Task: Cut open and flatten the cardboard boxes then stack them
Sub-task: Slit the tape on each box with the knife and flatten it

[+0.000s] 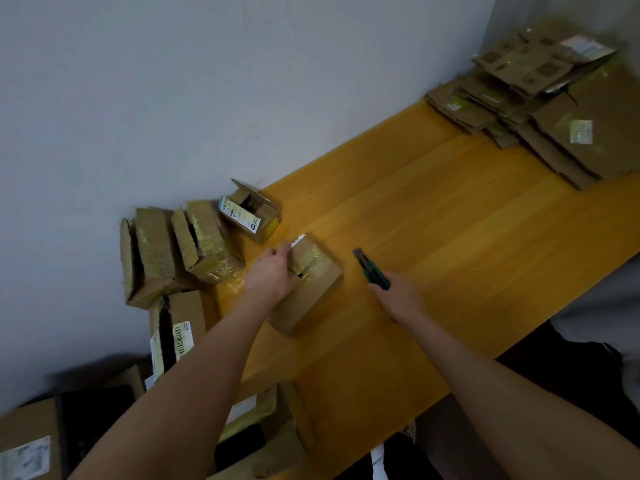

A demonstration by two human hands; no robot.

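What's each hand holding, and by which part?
Right hand grips the green utility knife by its handle; left hand holds the taped brown cardboard box by its top.

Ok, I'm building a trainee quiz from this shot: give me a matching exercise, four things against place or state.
1 green-handled utility knife
2 taped brown cardboard box
3 small open cardboard box with blue-white label
4 stack of flattened brown cardboard

A far right end of yellow wooden table
B gripped by left hand
C in right hand
D standing with flaps open

Pairs: 1-C, 2-B, 3-D, 4-A
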